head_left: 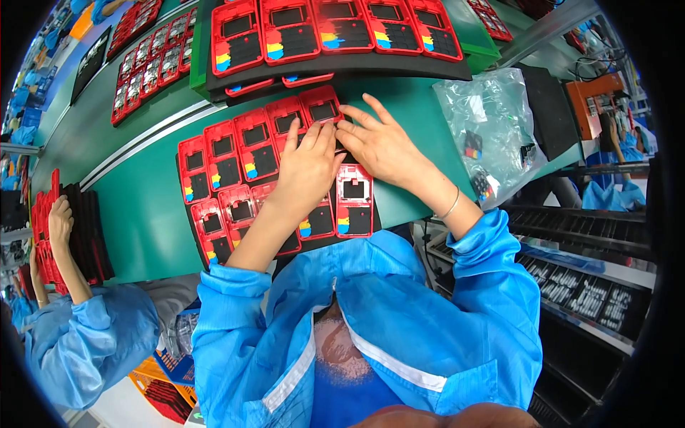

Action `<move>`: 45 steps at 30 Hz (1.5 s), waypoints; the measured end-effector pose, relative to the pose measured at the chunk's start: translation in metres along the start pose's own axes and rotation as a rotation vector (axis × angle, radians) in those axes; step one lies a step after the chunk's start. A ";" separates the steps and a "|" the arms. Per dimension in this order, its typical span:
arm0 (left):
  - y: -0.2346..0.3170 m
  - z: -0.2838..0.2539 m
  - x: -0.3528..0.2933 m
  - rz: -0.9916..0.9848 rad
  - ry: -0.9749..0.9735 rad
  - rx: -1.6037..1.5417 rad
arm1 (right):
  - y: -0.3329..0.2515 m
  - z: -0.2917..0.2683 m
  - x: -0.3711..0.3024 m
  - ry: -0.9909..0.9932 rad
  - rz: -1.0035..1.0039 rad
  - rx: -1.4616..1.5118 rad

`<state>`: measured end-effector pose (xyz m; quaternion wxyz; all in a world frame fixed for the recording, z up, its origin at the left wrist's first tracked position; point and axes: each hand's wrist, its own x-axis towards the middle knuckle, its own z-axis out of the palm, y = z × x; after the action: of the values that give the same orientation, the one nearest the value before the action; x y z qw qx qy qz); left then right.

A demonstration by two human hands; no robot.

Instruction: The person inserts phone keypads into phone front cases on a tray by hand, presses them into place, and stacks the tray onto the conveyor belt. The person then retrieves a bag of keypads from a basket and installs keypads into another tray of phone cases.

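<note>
In front of me lies a black mat (379,220) bearing two rows of red plastic device housings, each with a rectangular window and a blue-and-yellow mark. My left hand (308,167) reaches over the rows, fingers stretched, with its tips at the lower edge of the far-right housing (322,108) and the one left of it. From the other side, my right hand (382,146) touches that far-right housing's right edge, its fingers apart. Neither hand visibly grips anything. Below them is a housing (354,203) with a paler inner frame. My left forearm hides part of the near row.
Beyond, a raised black tray (342,65) carries more red housings. A clear plastic bag (492,135) lies at right on the green table (135,214). At left, a co-worker's hand (61,217) holds red pieces beside black trays (89,232). Racks (592,299) stand at lower right.
</note>
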<state>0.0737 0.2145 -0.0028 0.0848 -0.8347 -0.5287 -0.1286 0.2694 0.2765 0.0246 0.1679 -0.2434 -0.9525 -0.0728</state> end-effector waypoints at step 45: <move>-0.055 -0.040 -0.102 -0.333 0.120 -0.417 | -0.057 0.034 0.090 -0.065 -0.199 0.434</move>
<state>-0.0221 0.1391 0.0045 -0.0801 -0.7264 -0.6149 -0.2962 0.1573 0.2738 0.0220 0.1774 -0.1089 -0.9700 0.1255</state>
